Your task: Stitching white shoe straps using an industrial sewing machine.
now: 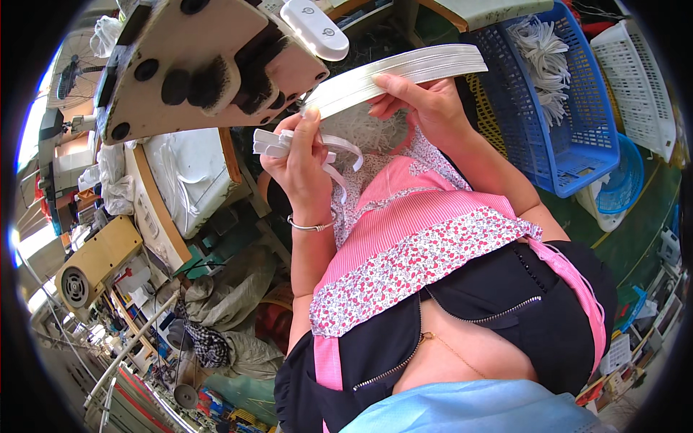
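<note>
A flat band of white strips (404, 72), marked by lengthwise lines, stretches between my two hands. My left hand (299, 155) is closed, pinching the band's left end between thumb and fingers beside the machine. Folded white strips (271, 143) also stick out of that hand, and thin tails hang below it. My right hand (426, 105) grips the band farther along, thumb on top and fingers beneath. The band's right end extends past this hand. Just left of the band is a beige machine head (209, 43) with black round parts; its working point is mostly hidden.
A blue plastic basket (577, 162) holding bundled white strips (541, 58) stands at right, near a white basket (635, 86) and a round blue basket (628, 180). At left, a white-topped table (191, 173) carries loose white strips. A white two-button control (317, 29) hangs by the machine.
</note>
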The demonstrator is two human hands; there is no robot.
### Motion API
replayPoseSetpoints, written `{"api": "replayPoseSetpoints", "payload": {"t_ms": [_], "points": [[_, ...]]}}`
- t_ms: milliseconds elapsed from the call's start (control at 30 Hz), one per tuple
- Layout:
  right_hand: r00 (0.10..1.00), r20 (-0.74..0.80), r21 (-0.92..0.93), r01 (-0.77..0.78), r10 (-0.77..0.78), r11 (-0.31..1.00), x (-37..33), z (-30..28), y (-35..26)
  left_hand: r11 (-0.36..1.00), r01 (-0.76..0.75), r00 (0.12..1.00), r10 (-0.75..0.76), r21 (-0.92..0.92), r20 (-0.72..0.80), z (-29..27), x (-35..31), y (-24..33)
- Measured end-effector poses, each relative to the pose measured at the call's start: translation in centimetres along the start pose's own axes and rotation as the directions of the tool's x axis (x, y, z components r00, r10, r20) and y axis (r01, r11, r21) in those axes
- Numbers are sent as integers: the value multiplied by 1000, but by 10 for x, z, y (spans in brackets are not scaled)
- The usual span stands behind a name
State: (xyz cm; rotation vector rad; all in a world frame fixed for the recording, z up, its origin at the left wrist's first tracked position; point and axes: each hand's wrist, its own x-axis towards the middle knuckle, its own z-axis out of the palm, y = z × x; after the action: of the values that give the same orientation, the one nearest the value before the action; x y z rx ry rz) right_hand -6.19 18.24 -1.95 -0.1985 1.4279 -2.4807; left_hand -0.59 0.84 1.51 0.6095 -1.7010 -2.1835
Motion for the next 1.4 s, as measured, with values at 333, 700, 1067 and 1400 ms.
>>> {"api": "replayPoseSetpoints", "payload": {"t_ms": [333,700,1067,1400], "points": [[999,-21,16,-42,42,999,0,15,4,999,-24,998,23,-24,-51,-10,2,-1],[1000,4,-36,6,-6,999,7,15,-4,998,-63,996,62,14,63,-15,9,1],[995,85,84,-57,50,995,7,37,19,999,-16,999,15,30,34,-54,26,-7],[995,67,63,-81,77,995,4,51,21,987,-20,999,16,-162,-30,-21,29,-12]]}}
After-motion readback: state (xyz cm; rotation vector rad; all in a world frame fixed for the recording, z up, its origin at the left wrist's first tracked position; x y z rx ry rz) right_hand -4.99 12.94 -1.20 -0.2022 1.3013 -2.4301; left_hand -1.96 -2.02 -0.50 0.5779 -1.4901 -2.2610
